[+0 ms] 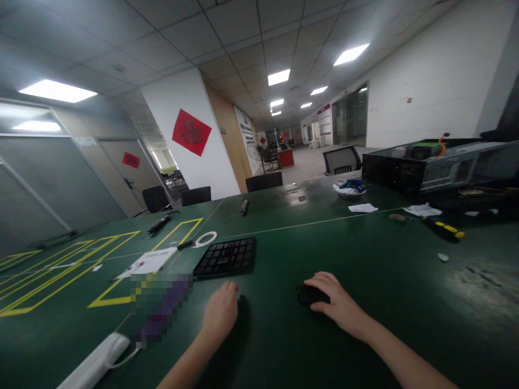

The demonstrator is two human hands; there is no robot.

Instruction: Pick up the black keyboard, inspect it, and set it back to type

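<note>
My right hand (330,300) is wrapped over a black computer mouse (310,295) on the green tabletop, thumb on the near side and fingers over the top. Its palm hides part of the mouse. My left hand (221,308) hovers at or just above the table, fingers curled in, with nothing seen sticking out of it. Just beyond that hand lies a flat black panel with a grid of squares (225,256). To its left is a purple item (166,310), blurred by pixels.
A white power strip (95,362) lies front left. Farther off are a white tape roll (206,239), a paper sheet (148,262) and a dark cylinder (244,207). An open computer case (441,167) and a yellow-black screwdriver (444,228) are at right.
</note>
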